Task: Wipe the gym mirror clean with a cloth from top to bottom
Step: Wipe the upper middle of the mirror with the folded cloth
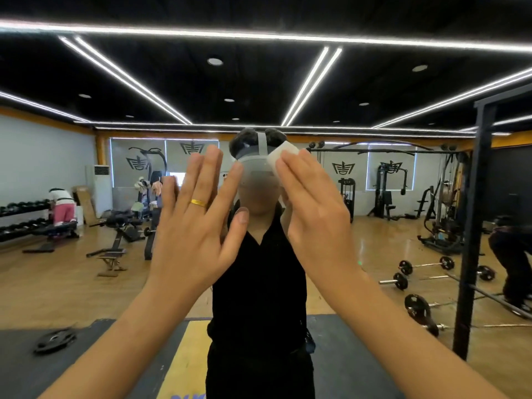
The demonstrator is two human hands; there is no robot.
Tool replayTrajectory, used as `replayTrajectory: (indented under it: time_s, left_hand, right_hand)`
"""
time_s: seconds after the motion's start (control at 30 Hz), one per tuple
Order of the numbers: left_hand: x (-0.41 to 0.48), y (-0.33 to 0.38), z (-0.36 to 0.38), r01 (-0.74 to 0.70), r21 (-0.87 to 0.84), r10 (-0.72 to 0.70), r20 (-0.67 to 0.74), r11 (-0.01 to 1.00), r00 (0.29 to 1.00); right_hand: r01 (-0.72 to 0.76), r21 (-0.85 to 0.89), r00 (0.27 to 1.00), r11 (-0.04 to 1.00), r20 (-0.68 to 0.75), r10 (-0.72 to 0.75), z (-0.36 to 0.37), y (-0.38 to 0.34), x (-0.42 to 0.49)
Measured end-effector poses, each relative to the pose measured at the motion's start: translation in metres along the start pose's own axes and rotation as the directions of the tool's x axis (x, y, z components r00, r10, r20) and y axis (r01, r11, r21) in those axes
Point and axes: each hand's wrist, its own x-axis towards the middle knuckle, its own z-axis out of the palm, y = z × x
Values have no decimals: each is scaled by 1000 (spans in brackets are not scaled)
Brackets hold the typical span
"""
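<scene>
A small white cloth (283,155) lies pressed flat against the large, upright gym mirror (374,87).

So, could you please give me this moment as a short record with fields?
surface: gym mirror, reflecting a weight bench and barbells
left hand: raised, fingers straight and spread, holds nothing
ring: gold ring on a left finger
right hand: raised, straight fingers pressing the cloth
cloth: white cloth, folded small, showing past the right fingertips
left hand touching the glass: cannot tell
</scene>
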Motion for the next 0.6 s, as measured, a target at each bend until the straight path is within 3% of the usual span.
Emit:
replayTrajectory:
  time_s: [0.23,0.47,0.53,0.6]
  left_hand:
    - [-9,-64,-18,83,104,-83,-13,991,997]
    - [-12,-70,-12,72,96,-70,-22,993,997]
    - [-12,-70,-13,75,88,-74,-21,993,997]
    - [-13,-70,-13,75,76,-73,-25,994,997]
  right_hand:
    - [25,-35,997,999,-67,-27,11,-11,-5]
    - [305,-59,939,951,186,-290,12,-28,-16]
    - [289,-104,949,952,162,-270,11,-21,3]
    - [161,-122,986,979,53,-155,14,-17,28]
